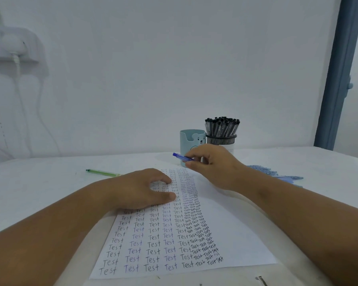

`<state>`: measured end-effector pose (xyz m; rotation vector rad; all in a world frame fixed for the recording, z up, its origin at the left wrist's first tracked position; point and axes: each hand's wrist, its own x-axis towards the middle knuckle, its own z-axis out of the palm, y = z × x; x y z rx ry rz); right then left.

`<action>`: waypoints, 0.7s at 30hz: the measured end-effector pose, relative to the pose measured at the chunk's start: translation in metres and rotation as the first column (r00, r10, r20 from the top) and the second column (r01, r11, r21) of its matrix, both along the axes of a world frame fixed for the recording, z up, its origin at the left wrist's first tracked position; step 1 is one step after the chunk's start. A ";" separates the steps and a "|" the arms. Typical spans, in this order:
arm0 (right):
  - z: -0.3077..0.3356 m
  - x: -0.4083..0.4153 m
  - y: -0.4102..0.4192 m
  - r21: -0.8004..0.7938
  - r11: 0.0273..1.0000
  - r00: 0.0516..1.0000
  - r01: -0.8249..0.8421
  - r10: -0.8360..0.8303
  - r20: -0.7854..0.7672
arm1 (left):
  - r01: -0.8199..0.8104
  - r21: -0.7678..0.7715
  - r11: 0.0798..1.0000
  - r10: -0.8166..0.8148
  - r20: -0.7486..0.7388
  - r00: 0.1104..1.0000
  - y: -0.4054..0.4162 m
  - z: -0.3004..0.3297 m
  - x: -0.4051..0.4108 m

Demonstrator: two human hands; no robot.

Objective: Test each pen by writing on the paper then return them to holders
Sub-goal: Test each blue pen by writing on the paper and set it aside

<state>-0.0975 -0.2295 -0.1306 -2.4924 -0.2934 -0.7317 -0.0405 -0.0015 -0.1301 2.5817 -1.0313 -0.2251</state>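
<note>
Head camera looks down, close over table (50, 182)

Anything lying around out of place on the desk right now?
A green pen lies loose on the table left of the paper, far from both holders. A heap of blue pens lies on the table behind the right hand, which holds a blue pen.
</note>
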 end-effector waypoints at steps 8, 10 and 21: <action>0.019 -0.008 -0.027 -0.103 0.982 0.981 0.155 -0.166 -0.102 | 0.008 -0.038 0.999 -0.007 0.017 1.000 0.001 -0.004 0.003; 0.024 -0.012 -0.043 -0.159 0.960 0.963 0.231 -0.249 -0.105 | 0.015 -0.043 0.999 -0.015 0.014 1.000 0.002 -0.005 0.004; 0.019 -0.017 -0.085 -0.283 0.849 0.838 0.447 -0.508 -0.199 | 0.019 -0.063 0.998 -0.019 0.002 1.000 0.002 -0.006 0.004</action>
